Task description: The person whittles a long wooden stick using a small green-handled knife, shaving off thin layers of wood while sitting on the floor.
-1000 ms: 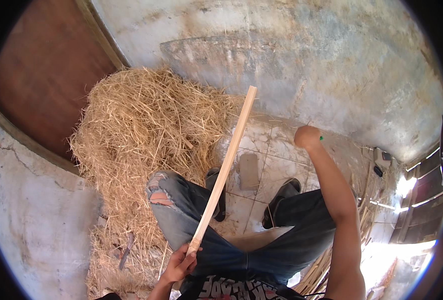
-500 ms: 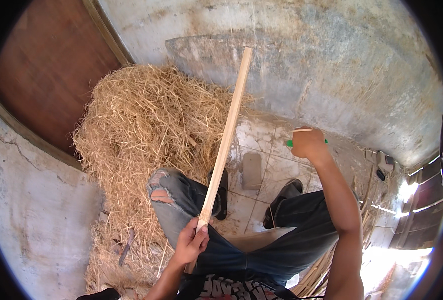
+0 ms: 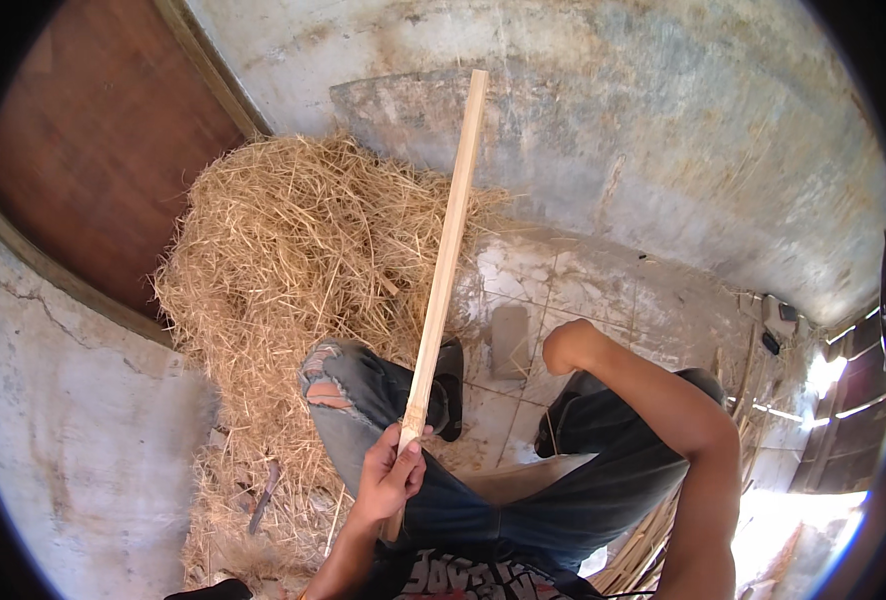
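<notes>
A long pale bamboo strip [image 3: 447,255] rises from my lap toward the far wall, slightly tilted. My left hand [image 3: 391,476] is closed round its near end, just below a node, with the thumb on top. To the right, my right hand [image 3: 573,347] is bent in at the wrist and curled into a fist over the tiled floor, apart from the strip. What that fist holds is hidden now; half a second ago a green piece stuck out on both sides of it.
A big heap of straw [image 3: 293,240] fills the left side by a brown board [image 3: 103,160]. A knife-like blade [image 3: 264,497] lies on the straw at lower left. Between my feet sits a grey block [image 3: 510,342]. Cut sticks [image 3: 643,545] lie at my right, and a concrete wall [image 3: 613,120] closes the far side.
My right hand has come back toward me and left, its wrist turning so the green piece is out of sight. The bamboo strip's far end has shifted slightly left and away.
</notes>
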`<action>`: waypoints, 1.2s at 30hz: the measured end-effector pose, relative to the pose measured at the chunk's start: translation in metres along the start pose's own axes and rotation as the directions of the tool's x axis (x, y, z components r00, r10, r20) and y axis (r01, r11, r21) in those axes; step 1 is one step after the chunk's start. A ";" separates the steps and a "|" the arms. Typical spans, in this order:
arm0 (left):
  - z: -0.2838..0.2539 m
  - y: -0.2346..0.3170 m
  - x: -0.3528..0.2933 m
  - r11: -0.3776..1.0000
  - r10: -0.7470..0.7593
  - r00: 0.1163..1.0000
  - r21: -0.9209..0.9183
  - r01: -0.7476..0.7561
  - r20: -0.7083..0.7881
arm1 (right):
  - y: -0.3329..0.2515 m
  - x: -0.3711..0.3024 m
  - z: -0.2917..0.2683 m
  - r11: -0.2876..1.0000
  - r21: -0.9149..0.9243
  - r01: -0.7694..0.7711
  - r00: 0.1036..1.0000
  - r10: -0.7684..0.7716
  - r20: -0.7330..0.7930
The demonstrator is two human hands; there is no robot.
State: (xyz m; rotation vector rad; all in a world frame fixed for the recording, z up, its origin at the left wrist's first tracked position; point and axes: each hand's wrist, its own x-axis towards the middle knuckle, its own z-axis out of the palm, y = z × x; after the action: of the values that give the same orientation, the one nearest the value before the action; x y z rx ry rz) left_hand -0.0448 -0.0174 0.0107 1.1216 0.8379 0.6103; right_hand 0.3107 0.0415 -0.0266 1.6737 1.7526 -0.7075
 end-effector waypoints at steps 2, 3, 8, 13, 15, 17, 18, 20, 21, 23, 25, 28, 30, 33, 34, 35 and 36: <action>-0.002 -0.001 -0.001 1.000 -0.008 1.000 -0.013 0.008 0.000 | -0.001 -0.011 -0.012 0.999 0.037 -0.031 0.999 0.032 -0.026; -0.002 0.000 -0.002 1.000 -0.013 1.000 -0.003 0.013 -0.017 | -0.001 -0.017 -0.018 0.998 0.050 -0.046 0.998 0.048 -0.038; -0.002 -0.001 0.002 1.000 -0.004 0.999 -0.002 0.004 -0.035 | 0.017 -0.053 -0.029 0.974 0.208 0.096 0.727 0.074 -0.682; 0.009 0.002 0.013 0.999 -0.021 0.999 -0.048 0.019 -0.031 | -0.035 -0.082 -0.046 0.607 0.412 0.680 0.471 0.070 -0.880; 0.013 0.004 0.015 0.999 -0.017 1.000 -0.043 0.016 -0.026 | -0.054 -0.092 -0.044 0.708 0.310 0.635 0.470 -0.035 -0.882; 0.018 0.004 0.019 0.999 0.007 1.000 -0.033 -0.007 -0.001 | -0.067 -0.093 -0.035 0.740 0.240 0.629 0.454 -0.099 -0.885; 0.020 0.005 0.020 1.000 0.006 1.000 -0.028 -0.006 -0.003 | -0.073 -0.086 -0.028 0.722 0.221 0.655 0.433 -0.119 -0.894; 0.023 0.006 0.021 1.000 0.003 1.000 -0.018 -0.003 -0.007 | -0.081 -0.082 -0.021 0.708 0.199 0.678 0.431 -0.163 -0.887; 0.025 0.007 0.022 1.000 0.007 1.000 -0.025 -0.007 -0.008 | -0.084 -0.084 -0.020 0.712 0.195 0.675 0.451 -0.189 -0.872; 0.029 0.009 0.023 0.999 0.015 1.000 -0.040 -0.016 -0.009 | -0.088 -0.087 -0.018 0.718 0.206 0.665 0.500 -0.223 -0.837; 0.029 0.007 0.023 0.999 0.022 0.999 -0.034 -0.023 -0.024 | -0.090 -0.083 -0.014 0.708 0.182 0.683 0.471 -0.235 -0.850; 0.029 0.005 0.023 0.999 0.013 0.999 -0.035 -0.014 -0.044 | -0.092 -0.083 -0.013 0.709 0.165 0.686 0.470 -0.258 -0.844; 0.031 0.004 0.023 1.000 0.013 0.998 -0.019 -0.014 -0.057 | -0.091 -0.084 -0.013 0.715 0.161 0.681 0.480 -0.269 -0.835; 0.032 0.003 0.022 0.999 0.025 0.997 0.028 -0.023 -0.070 | -0.093 -0.081 -0.013 0.723 0.161 0.671 0.496 -0.277 -0.823; 0.030 0.003 0.021 0.999 0.025 0.998 0.038 -0.023 -0.065 | -0.094 -0.079 -0.013 0.729 0.165 0.665 0.506 -0.276 -0.817; 0.028 0.003 0.020 0.999 0.026 0.998 0.050 -0.023 -0.062 | -0.096 -0.078 -0.013 0.733 0.167 0.660 0.514 -0.278 -0.812; 0.027 0.003 0.019 0.999 0.020 0.998 0.046 -0.017 -0.060 | -0.097 -0.078 -0.012 0.738 0.167 0.654 0.512 -0.270 -0.816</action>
State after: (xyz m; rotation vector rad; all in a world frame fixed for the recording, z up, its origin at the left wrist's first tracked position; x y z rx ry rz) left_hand -0.0120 -0.0157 0.0140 1.1576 0.8980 0.6462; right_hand 0.2141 -0.0075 0.0362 1.9665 2.9472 -0.7595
